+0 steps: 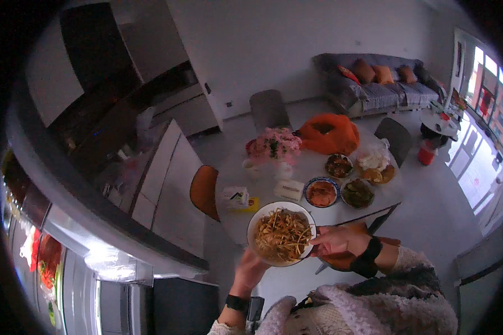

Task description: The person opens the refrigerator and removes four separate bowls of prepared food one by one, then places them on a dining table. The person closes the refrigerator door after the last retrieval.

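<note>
Both my hands carry a white, dark-rimmed bowl (252,224) of cooked food in brown strips (283,234). My left hand (250,268) supports it from the lower left, its fingertips hidden beneath. On the right side my right hand (335,240) grips the rim, thumb over the edge. Beyond the bowl is a pale dining table (243,224). A blue-patterned bowl of pinkish-orange food (322,192), a bowl of green food (357,193) and a bowl of dark food (338,166) stand on it.
Pink flowers (276,144), an orange cloth item (331,134), a tissue pack (289,189) and a white box (235,196) are on the table. Around it stand an orange-brown chair (205,192) and grey chairs (270,111). A curved partition edge (109,226) runs along my left.
</note>
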### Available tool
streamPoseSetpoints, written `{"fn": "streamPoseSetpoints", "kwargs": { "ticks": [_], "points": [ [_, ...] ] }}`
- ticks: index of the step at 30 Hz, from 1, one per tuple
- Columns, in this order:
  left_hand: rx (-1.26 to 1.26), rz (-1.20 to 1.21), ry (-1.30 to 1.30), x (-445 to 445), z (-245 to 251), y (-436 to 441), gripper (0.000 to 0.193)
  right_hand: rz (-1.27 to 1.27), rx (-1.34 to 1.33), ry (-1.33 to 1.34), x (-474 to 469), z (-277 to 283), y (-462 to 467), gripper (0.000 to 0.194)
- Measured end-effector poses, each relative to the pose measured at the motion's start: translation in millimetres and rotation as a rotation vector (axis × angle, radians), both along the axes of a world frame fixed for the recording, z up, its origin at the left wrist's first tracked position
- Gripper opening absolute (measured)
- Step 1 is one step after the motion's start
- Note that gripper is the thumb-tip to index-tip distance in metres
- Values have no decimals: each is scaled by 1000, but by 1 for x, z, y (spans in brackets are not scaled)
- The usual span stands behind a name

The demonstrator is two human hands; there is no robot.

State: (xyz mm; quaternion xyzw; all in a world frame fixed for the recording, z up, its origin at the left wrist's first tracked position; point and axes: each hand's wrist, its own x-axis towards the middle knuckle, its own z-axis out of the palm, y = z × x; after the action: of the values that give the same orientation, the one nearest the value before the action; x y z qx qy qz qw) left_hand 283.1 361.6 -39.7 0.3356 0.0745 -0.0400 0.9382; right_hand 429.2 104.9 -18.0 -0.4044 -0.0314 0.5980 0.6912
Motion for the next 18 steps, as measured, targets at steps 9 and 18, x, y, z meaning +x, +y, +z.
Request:
{"fn": "streamPoseSetpoints", "kwargs": {
  "ticks": [9, 18],
  "points": [
    [-67, -200, 6, 32, -41, 34, 49, -259, -87, 59, -27, -31, 10, 40],
    [-113, -414, -38, 59, -45, 57, 51, -457, -68, 6, -59, -3, 23, 37]
  ]
}}
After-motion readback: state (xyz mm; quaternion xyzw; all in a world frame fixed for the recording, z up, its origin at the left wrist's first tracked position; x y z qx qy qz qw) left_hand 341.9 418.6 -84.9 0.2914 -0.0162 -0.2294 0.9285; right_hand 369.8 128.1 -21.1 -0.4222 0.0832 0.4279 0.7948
